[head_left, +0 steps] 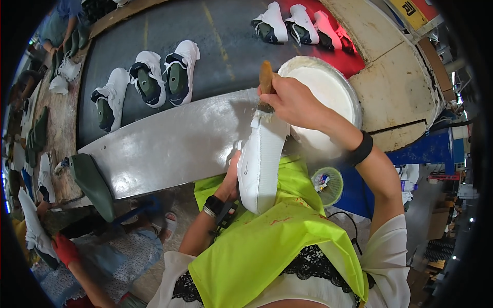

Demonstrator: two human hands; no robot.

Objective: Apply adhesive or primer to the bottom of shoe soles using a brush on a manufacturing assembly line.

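I see right hand (294, 101) fingers closed round brush (266, 84), bristles on white shoe's (261, 164) tip. Left hand (232, 179) grips shoe from underneath, over lap, near glue bowl (328, 90).

Seven white shoes (259, 164); one brush (266, 84); one bowl (336, 90)

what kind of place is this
Most likely a shoe factory line. White shoe uppers ride a dark conveyor belt, and the right hand brushes the white shoe held in the left hand, beside a bowl of white glue.
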